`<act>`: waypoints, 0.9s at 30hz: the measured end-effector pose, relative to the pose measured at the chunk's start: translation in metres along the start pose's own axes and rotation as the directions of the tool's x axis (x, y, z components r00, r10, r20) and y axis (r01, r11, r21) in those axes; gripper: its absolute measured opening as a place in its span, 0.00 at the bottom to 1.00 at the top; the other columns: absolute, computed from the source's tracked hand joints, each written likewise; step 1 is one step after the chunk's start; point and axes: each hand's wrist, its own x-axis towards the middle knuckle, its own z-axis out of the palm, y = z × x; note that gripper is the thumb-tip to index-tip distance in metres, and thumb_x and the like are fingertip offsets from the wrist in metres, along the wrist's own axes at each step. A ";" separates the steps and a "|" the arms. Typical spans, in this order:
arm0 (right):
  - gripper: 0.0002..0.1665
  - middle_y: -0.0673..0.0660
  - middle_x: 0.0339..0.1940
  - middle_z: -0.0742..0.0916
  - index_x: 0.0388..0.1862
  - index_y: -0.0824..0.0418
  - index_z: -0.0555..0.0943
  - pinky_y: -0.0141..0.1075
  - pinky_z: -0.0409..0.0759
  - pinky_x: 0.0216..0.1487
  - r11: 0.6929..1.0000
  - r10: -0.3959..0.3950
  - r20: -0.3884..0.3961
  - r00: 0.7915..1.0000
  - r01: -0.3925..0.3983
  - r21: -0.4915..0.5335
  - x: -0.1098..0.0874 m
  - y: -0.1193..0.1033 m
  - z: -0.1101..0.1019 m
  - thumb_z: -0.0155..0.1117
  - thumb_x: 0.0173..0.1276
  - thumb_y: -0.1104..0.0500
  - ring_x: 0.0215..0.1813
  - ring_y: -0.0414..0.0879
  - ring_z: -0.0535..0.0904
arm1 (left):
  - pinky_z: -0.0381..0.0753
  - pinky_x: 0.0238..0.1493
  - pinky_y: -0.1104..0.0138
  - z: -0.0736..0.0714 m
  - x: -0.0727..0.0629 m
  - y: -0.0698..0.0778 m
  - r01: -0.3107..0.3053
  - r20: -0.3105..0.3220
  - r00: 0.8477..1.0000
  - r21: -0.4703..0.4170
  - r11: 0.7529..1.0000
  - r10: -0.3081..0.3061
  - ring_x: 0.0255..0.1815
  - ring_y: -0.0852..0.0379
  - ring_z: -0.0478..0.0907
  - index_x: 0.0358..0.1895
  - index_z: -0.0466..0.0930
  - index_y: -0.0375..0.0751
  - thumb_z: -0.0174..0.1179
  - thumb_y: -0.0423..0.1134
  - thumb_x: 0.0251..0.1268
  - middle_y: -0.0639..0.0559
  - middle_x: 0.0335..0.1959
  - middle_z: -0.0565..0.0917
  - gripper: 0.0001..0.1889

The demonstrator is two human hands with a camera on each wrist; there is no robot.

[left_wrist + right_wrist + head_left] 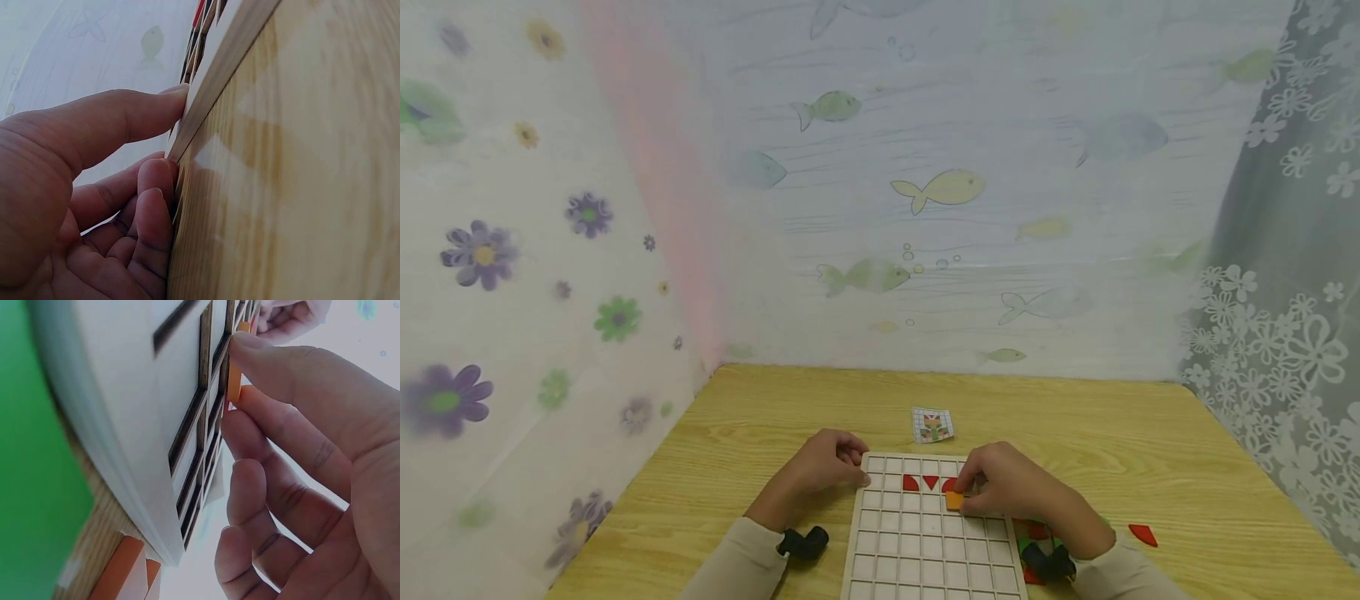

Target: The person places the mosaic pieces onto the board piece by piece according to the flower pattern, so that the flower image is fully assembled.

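A wooden grid board [910,546] lies on the table, its square cells edged by raised strips. My left hand [829,460] holds the board's far left corner; the left wrist view shows the thumb [147,112] on its edge and curled fingers at the corner. Between thumb and fingers, my right hand [1007,483] pinches an orange square tile [235,369] over the cell below a partly hidden red piece [949,484]. To the left in that row sit a red quarter-round piece [911,483] and a red triangle [931,482].
Beyond the board lies a small pattern card [932,425] with a flower figure. Red and green pieces [1036,531] lie right of the board, partly under the right wrist. Farther right is a loose red piece [1143,535]. Patterned curtains surround the table [790,400].
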 end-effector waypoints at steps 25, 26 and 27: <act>0.08 0.46 0.39 0.89 0.38 0.52 0.92 0.30 0.82 0.36 0.999 -0.017 0.010 1.000 0.016 0.030 0.000 -0.004 0.002 0.82 0.59 0.56 0.37 0.35 0.82 | 0.78 0.41 0.63 0.000 0.001 -0.001 -0.001 0.014 1.000 -0.047 0.999 0.002 0.39 0.54 0.77 0.54 0.84 0.37 0.77 0.35 0.56 0.49 0.39 0.82 0.22; 0.08 0.46 0.39 0.89 0.38 0.52 0.92 0.31 0.81 0.36 0.999 -0.017 0.010 1.000 0.016 0.033 0.000 -0.004 0.002 0.82 0.59 0.56 0.37 0.35 0.81 | 0.78 0.41 0.63 0.000 0.001 -0.001 0.000 0.014 1.000 -0.048 0.999 0.001 0.39 0.54 0.77 0.54 0.84 0.36 0.77 0.35 0.56 0.49 0.39 0.82 0.22; 0.08 0.46 0.40 0.89 0.38 0.52 0.92 0.31 0.81 0.36 0.999 -0.017 0.010 1.000 0.017 0.035 0.000 -0.004 0.002 0.82 0.59 0.56 0.37 0.34 0.81 | 0.78 0.41 0.63 -0.001 0.001 0.000 0.001 0.014 1.000 -0.049 0.999 0.000 0.39 0.54 0.77 0.54 0.84 0.37 0.78 0.35 0.56 0.49 0.39 0.82 0.22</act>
